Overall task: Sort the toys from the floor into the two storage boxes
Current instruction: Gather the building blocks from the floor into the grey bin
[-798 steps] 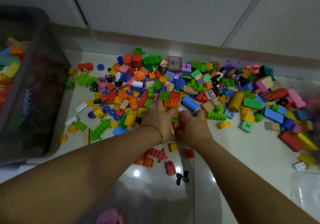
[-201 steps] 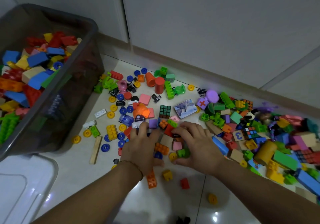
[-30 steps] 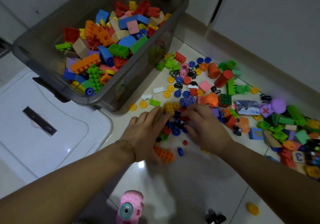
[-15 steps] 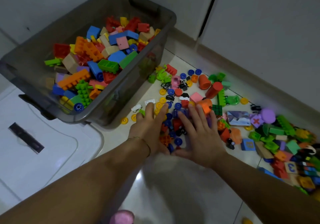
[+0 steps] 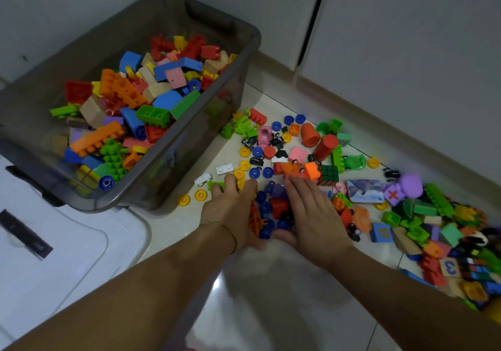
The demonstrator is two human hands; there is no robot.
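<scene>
Cupping a heap of toys [image 5: 273, 209] on the floor [image 5: 271, 296] between left hand [image 5: 230, 211] and right hand [image 5: 311, 215], fingers spread, gripping nothing. Just left, part-full grey box [image 5: 189, 147], white box [image 5: 67, 255] beside it. Bare floor nearest; more toys crowding rightward toward the wall [image 5: 406, 66].

Bare floor [image 5: 284, 296] lies open in the foreground; the grey box [image 5: 184, 144] blocks the left, toys [image 5: 433, 215] apparently crowd the right.
</scene>
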